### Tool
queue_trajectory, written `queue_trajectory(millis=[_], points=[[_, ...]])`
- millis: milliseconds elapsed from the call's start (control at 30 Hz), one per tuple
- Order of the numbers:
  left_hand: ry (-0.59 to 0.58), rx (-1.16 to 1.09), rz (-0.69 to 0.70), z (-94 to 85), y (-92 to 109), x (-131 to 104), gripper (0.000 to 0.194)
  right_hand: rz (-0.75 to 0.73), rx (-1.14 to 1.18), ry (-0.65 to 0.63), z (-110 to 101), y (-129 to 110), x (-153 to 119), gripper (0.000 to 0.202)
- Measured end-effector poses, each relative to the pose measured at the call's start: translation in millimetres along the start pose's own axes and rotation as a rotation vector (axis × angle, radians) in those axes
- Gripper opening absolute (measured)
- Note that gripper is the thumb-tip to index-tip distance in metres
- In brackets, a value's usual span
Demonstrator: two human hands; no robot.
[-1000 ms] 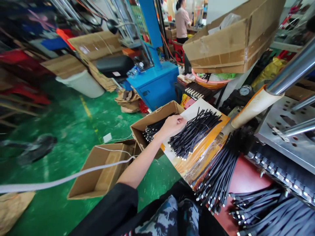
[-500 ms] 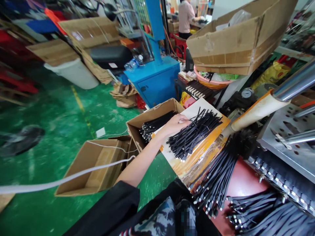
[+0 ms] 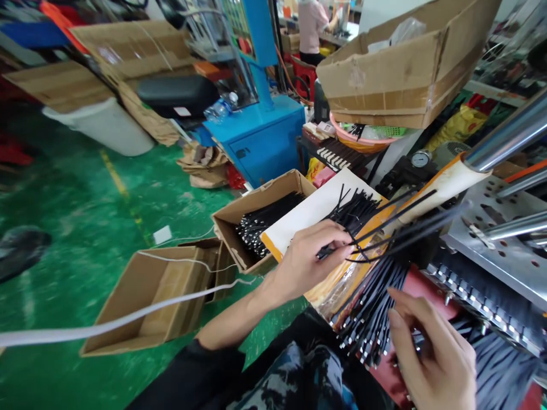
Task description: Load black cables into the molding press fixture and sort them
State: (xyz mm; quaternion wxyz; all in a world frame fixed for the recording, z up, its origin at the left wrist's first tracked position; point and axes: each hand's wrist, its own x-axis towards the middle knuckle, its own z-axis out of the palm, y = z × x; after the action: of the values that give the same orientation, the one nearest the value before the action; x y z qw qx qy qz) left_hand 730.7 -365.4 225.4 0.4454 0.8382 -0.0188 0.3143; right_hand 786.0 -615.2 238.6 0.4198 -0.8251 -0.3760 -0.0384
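My left hand [image 3: 316,256] pinches a few thin black strips [image 3: 397,228] between thumb and fingers. They stretch out to the right, blurred towards their far ends. Under and behind that hand, a pile of short black cables [image 3: 356,208] rests on a white and orange board [image 3: 294,219]. My right hand [image 3: 431,347] hovers at the lower right, fingers curled with thumb and forefinger apart and nothing between them. Below and beside it spread bundles of black cables [image 3: 371,319] with small metal ends, partly covered by the hand.
A cardboard box [image 3: 222,228] of black cables stands left of the board. Another open box [image 3: 123,307] sits on the green floor, with a white cord [image 3: 162,304] in front. A metal press [image 3: 508,245] with thick rods is at right. A person [image 3: 311,28] works behind.
My left hand has come from the cable pile nearer to me and right, now with thin black strips in it. My right hand has entered at the lower right. The view has shifted slightly.
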Motion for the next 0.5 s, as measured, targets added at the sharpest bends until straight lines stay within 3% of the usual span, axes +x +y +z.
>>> queue_trajectory(millis=[67, 200, 500], points=[[-0.006, 0.003, 0.035, 4.6, 7.8, -5.8, 0.006, -0.042, 0.03, 0.0, 16.7, -11.2, 20.3, 0.025], [0.0, 0.049, 0.073, 12.7, 14.9, -15.3, 0.008, 0.07, 0.03, 0.018, 35.1, -18.5, 32.8, 0.024], [-0.01, 0.129, 0.125, 20.6, 16.7, -26.9, 0.015, 0.124, 0.097, 0.01, 35.3, -14.0, 28.6, 0.019]])
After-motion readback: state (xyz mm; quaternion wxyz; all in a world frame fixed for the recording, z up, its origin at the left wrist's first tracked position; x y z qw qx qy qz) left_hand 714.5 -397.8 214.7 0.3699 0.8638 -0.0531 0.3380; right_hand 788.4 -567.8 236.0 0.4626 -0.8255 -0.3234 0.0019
